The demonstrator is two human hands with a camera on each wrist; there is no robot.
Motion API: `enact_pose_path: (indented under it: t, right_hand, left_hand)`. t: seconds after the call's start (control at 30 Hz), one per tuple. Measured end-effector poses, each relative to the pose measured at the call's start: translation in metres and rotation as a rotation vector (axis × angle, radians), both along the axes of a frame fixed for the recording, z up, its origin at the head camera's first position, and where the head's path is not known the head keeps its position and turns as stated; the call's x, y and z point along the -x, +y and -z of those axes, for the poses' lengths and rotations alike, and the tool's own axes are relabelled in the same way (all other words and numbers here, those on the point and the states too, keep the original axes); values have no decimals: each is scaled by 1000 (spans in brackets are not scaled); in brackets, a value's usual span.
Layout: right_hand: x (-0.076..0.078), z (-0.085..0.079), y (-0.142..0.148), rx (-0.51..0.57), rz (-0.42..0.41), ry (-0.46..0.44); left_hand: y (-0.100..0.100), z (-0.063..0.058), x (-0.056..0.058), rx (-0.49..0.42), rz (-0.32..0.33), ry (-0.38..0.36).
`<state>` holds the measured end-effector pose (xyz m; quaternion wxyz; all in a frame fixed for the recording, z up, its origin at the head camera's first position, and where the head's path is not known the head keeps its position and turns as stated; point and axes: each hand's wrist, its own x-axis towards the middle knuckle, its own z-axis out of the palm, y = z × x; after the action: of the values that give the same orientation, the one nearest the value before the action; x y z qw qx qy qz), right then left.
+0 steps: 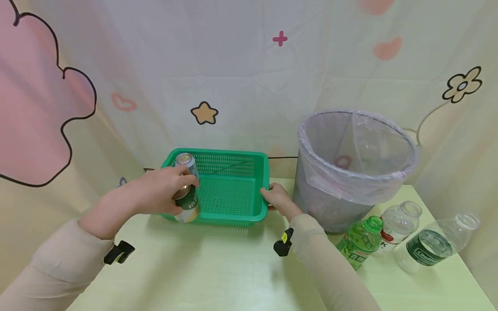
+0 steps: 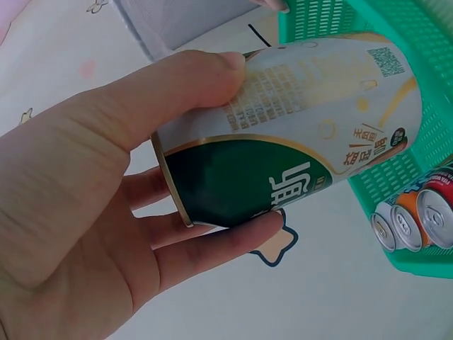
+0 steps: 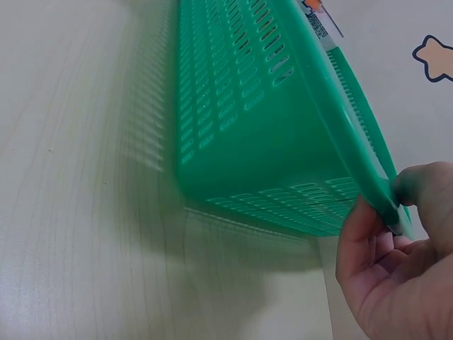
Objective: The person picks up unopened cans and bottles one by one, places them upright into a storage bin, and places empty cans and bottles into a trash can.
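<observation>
My left hand (image 1: 157,190) grips a green and white drink can (image 2: 297,127) with gold print, thumb on one side and fingers on the other. In the head view this can is over the front left edge of a green plastic basket (image 1: 266,172). Several other cans (image 2: 405,225), one orange and one red, sit together in the basket in the left wrist view. A silver-topped can (image 1: 185,159) shows just behind my left hand in the head view. My right hand (image 1: 278,198) pinches the basket's right rim between thumb and fingers.
A mesh waste bin (image 1: 330,207) with a clear plastic liner stands right of the basket. By my right forearm are a green bottle (image 1: 362,242), a clear bottle with a red label (image 1: 398,222) and another with a dark green label (image 1: 429,246). A printed curtain (image 1: 241,86) hangs behind.
</observation>
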<state>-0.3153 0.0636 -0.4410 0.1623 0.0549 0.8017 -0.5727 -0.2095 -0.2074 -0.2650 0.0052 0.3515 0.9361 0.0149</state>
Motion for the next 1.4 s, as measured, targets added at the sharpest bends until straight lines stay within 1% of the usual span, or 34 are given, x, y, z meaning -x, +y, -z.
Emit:
enact_pose_path:
  t: [0.1, 0.17, 0.3, 0.43, 0.67, 0.87, 1.1, 1.23, 1.4]
  right_hand:
    - [0, -1, 1, -5, -3, 1]
    - [0, -2, 1, -11, -1, 1]
    - [1, -3, 2, -31, 12, 7]
    - [2, -2, 1, -41, 6, 8]
    - [3, -1, 0, -37, -8, 1]
    - [3, 0, 1, -51, 5, 7]
    - [3, 0, 2, -54, 1, 8]
    - [3, 0, 1, -55, 4, 9]
    - [2, 1, 0, -57, 3, 13]
  left_hand:
    - [1, -3, 7, -7, -8, -14]
    - [2, -4, 12, -8, -7, -9]
    - [6, -5, 23, 3, -37, -31]
    - [9, -3, 32, 28, -76, -69]
    - [13, 4, 47, 54, -90, -100]
    - [18, 16, 64, 74, -92, -103]
    - [22, 32, 80, 100, -122, -108]
    - [24, 41, 89, 107, -132, -127]
    - [21, 53, 98, 98, -160, -179]
